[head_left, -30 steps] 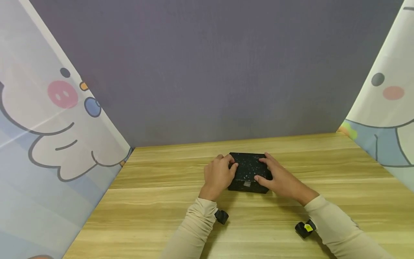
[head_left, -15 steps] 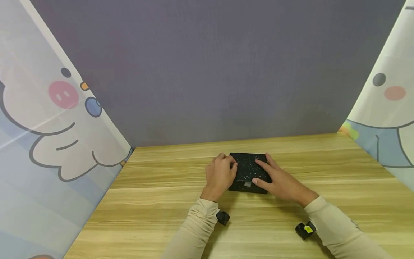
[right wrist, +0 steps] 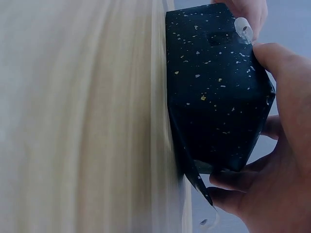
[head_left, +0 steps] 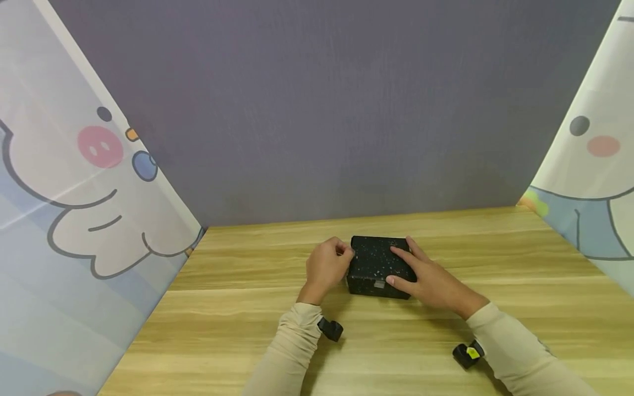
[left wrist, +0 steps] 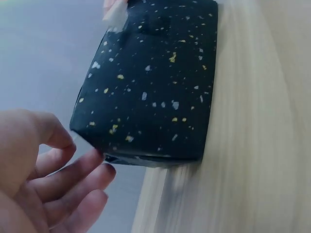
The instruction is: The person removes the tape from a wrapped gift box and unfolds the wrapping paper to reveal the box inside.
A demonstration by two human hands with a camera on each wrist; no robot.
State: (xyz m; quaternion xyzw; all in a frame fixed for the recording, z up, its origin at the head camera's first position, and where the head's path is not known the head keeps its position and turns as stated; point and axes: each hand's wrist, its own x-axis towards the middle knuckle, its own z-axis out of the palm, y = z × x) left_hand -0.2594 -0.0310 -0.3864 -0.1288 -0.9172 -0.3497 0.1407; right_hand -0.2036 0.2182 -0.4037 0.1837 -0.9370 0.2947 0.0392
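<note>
A small box wrapped in black speckled paper (head_left: 378, 261) lies on the wooden table. A strip of clear tape (head_left: 379, 284) shows on its front side and curls up in the right wrist view. At the box's left end is my left hand (head_left: 324, 267), thumb and index finger pinched together at the paper's corner; what lies between the tips is mostly hidden. My right hand (head_left: 433, 280) holds the box from the right, thumb at the front edge and fingers over the top and far side. A loose paper flap (right wrist: 192, 167) sticks out at the right end.
The wooden table (head_left: 233, 324) meets a grey wall panel (head_left: 317, 110) behind the box. Cartoon-printed sheets stand at the left (head_left: 64, 220) and right (head_left: 594, 165). Each wrist bears a black strap-on camera, the left one (head_left: 331, 329) and the right one (head_left: 468, 355).
My left hand has drawn a little to the left, from over the box's top edge to beside its left end. The right hand has slid its index finger inward slightly and keeps hold.
</note>
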